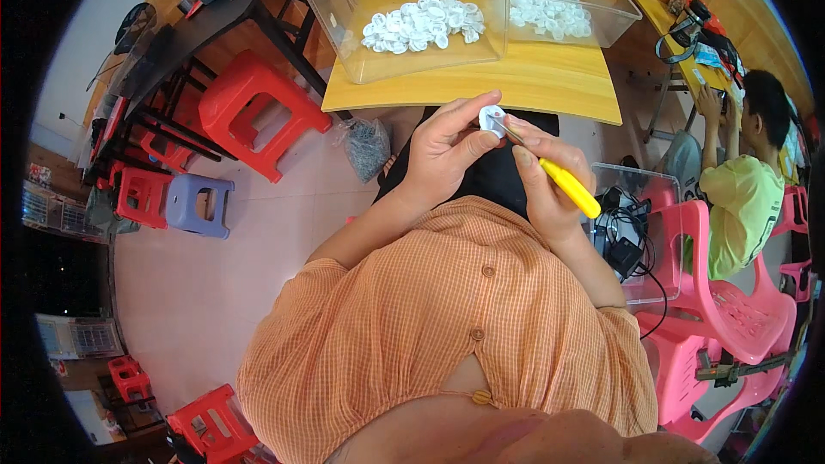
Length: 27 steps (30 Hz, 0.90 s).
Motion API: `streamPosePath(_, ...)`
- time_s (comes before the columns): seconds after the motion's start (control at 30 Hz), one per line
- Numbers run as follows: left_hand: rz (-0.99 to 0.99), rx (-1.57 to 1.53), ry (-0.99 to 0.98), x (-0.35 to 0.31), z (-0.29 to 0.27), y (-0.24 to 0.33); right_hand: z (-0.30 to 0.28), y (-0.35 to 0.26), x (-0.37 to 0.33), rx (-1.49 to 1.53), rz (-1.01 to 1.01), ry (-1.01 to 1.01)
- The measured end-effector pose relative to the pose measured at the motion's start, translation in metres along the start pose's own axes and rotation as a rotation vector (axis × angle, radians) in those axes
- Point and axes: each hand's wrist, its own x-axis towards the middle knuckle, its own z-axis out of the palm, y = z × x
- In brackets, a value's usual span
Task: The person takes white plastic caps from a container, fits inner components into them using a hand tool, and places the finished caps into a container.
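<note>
Yellow table (481,86) stood ahead of me, with two clear bins (361,60) of little white pieces (421,24). My left hand (443,150) pinched one small white piece (491,119) by its rim, just above my lap. My right hand (546,180) was closed around a yellow-handled tool (569,186), tip touching the piece. It looked light, hard and slippery, so I judged the rim was best to grip.

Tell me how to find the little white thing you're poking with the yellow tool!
Start at the yellow table with two clear bins of white caps. Just below its front edge, the left hand pinches one small white cap. It alone is out of the bins, touched by the yellow-handled tool.
</note>
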Motion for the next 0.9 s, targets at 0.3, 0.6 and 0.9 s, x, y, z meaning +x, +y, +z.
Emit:
streamPosePath(0.3,0.011,0.092,0.037,-0.003,-0.002,-0.004,0.0,0.006,0.001,-0.148,-0.136,-0.033)
streamPosePath(0.6,0.111,0.372,0.028,-0.008,-0.009,-0.004,0.009,0.008,-0.007,-0.076,-0.01,0.029)
streamPosePath(0.9,0.092,0.268,-0.014,-0.006,-0.011,-0.004,0.006,0.005,-0.006,0.05,0.052,0.052)
